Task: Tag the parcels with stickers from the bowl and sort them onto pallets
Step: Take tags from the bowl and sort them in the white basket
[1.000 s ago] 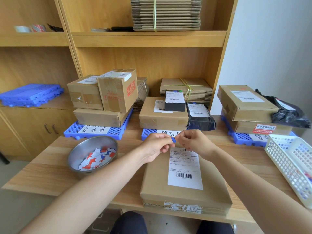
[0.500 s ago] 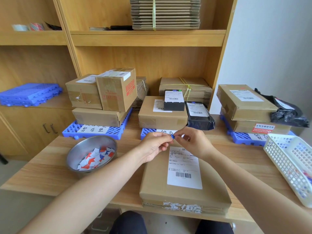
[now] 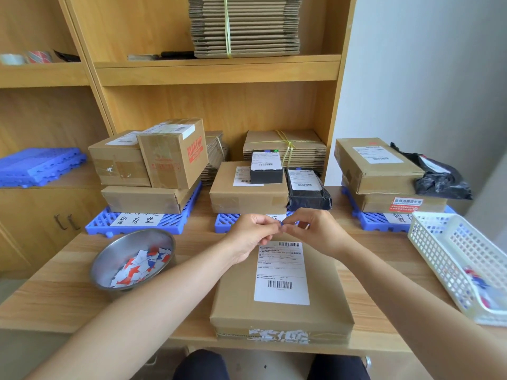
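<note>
Both hands met just above the far end of the parcel (image 3: pixel 281 292), which lay flat on the worktop (image 3: pixel 63 292) right in front of the person, shipping label (image 3: pixel 282 272) up. That spot made sense: the box top was within reach for tagging, and the bowl (image 3: pixel 109 259) of red, white and blue stickers sat just to its left for an easy reach.

The left hand (image 3: pixel 252 234) and right hand (image 3: pixel 315 231) had their fingertips brought together on one small blue sticker (image 3: pixel 280 224), held in the air and not yet on the cardboard. Each grip was a tight pinch on it, thumb vs. forefinger, the other fingers loosely curled. Probably the backing was being peeled off, though the bit was too small to tell film from paper.

Wrists were level, forearms angled in from both sides to form a V over the box, so the work stayed centred and in view.

Behind, the left pallet (image 3: pixel 142 223), middle pallet (image 3: pixel 225 223) and right pallet (image 3: pixel 375 222) already carried stacked boxes, so this parcel looked like one of the last to sort. A white basket (image 3: pixel 444 259) stood at the right edge.
</note>
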`<move>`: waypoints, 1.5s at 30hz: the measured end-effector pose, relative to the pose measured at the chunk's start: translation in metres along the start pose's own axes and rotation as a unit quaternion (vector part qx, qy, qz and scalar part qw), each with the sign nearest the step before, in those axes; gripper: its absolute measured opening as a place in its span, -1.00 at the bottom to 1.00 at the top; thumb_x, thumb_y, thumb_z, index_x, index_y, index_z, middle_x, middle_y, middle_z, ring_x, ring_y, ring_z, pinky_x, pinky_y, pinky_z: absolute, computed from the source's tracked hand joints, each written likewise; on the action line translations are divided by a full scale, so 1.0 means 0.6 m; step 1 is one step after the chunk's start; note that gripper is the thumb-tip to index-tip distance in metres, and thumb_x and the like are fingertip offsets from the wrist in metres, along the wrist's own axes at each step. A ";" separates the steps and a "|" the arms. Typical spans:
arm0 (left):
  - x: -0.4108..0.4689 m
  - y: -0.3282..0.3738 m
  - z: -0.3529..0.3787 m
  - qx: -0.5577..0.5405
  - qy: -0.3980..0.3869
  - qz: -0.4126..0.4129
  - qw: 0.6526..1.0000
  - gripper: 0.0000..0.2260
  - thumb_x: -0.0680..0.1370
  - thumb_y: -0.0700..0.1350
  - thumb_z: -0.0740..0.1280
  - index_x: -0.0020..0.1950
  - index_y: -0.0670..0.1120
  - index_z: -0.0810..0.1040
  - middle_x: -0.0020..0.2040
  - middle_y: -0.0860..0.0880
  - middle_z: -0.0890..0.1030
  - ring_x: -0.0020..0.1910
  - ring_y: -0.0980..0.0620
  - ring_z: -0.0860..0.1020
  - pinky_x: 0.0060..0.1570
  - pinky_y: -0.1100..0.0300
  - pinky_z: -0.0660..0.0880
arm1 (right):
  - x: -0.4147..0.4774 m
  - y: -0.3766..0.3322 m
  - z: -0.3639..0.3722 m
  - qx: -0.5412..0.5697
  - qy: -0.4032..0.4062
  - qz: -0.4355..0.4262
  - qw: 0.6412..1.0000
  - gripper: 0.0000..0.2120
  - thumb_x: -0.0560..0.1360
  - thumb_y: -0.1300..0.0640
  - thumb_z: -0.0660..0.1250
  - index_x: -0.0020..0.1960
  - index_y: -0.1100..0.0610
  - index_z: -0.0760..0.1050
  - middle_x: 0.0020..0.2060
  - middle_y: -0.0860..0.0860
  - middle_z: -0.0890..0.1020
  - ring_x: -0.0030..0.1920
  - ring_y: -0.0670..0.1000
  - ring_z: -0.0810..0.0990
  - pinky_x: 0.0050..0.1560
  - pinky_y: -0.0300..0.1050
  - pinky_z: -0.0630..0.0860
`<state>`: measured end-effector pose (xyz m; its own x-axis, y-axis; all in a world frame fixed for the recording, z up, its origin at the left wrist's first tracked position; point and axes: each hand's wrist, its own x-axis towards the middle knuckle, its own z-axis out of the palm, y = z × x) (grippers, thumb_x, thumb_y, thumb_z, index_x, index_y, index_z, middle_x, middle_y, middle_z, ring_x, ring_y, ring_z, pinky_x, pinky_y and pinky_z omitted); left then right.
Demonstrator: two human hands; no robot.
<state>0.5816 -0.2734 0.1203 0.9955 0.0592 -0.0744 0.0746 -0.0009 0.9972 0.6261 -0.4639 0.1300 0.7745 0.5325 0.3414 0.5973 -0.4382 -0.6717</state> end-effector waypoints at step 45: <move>0.062 -0.006 0.262 0.084 -0.114 0.064 0.988 -0.80 0.50 -0.14 0.52 0.09 -0.18 0.72 -0.13 -0.08 0.72 -0.21 0.07 0.57 -0.09 0.22 0.57 | -0.136 0.122 -0.195 -0.003 0.092 0.135 0.987 -0.91 0.54 0.08 0.44 -0.13 -0.01 0.69 -0.49 -0.23 0.59 -0.42 -0.23 0.52 -0.31 -0.34 0.42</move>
<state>0.6278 -0.4282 0.1130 0.9832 -0.1790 0.0346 -0.0641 -0.1612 0.9848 0.6309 -0.6240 0.1297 0.9296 0.2567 0.2646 0.3656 -0.5510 -0.7501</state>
